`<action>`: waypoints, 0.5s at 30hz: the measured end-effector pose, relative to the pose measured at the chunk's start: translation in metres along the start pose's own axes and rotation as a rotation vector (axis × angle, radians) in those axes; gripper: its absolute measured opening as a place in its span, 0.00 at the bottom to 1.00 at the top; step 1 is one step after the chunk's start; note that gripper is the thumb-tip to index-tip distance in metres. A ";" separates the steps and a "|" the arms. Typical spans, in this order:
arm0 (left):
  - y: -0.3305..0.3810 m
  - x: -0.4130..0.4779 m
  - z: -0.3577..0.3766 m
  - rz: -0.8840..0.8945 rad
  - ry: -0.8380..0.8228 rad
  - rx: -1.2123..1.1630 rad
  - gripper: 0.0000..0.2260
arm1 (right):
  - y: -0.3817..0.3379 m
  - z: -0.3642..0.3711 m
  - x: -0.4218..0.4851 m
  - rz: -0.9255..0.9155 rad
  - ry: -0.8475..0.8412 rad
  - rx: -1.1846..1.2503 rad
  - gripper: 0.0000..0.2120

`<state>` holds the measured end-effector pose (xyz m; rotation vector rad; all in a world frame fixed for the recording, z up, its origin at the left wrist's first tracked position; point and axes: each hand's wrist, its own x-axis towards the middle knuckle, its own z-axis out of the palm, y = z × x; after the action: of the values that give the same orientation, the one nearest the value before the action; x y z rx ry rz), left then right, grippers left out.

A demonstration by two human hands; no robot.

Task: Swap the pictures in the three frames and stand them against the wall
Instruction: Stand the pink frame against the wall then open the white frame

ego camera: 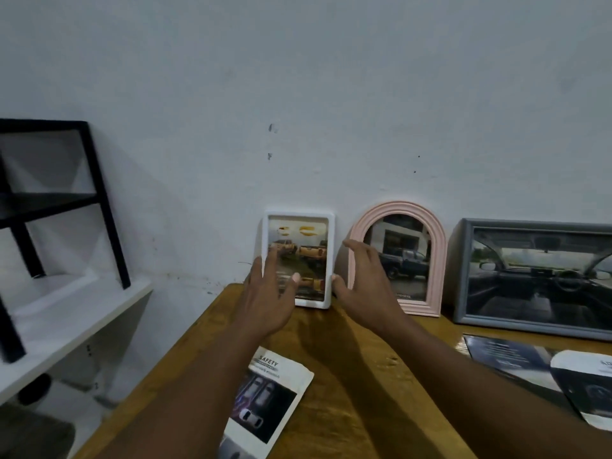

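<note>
white frame (311,256) against wall (298,94), left hand (268,293) and right hand (364,279) touching it with straight fingers; leaflet (265,399) reads "safety".

wall (298,77) 12 o'clock, white, scuffed | table (364,376) 6 o'clock, wood | shelf (66,319) 8 o'clock, white | rack (99,193) 9 o'clock, black, on shelf

The tabletop (351,409) is showing slightly glossy wood grain. The white frame (332,240) is looking smooth and plastic, the pink frame (438,260) beside it ridged and matt.
</note>
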<state>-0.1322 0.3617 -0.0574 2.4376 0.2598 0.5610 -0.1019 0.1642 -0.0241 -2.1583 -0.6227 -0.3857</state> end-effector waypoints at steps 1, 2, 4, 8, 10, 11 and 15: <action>-0.005 0.002 0.003 -0.042 -0.008 0.008 0.34 | 0.002 0.009 0.002 0.040 -0.029 0.029 0.32; -0.010 0.005 0.006 -0.079 -0.011 0.016 0.34 | 0.005 0.018 0.005 0.078 -0.053 0.060 0.32; -0.020 0.013 0.012 -0.126 -0.007 0.008 0.35 | 0.013 0.034 0.013 0.134 -0.085 0.113 0.32; -0.041 0.034 0.028 -0.176 0.006 -0.128 0.38 | 0.029 0.061 0.026 0.181 -0.117 0.175 0.32; -0.045 0.043 0.032 -0.206 0.004 -0.217 0.40 | 0.035 0.071 0.031 0.194 -0.125 0.206 0.32; -0.046 0.046 0.034 -0.215 -0.005 -0.246 0.40 | 0.038 0.075 0.032 0.199 -0.127 0.225 0.32; -0.044 0.047 0.038 -0.239 -0.005 -0.302 0.42 | 0.041 0.080 0.034 0.204 -0.069 0.280 0.29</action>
<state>-0.0757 0.3912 -0.0964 2.0810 0.4254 0.4524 -0.0465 0.2165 -0.0827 -1.9482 -0.4587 -0.1069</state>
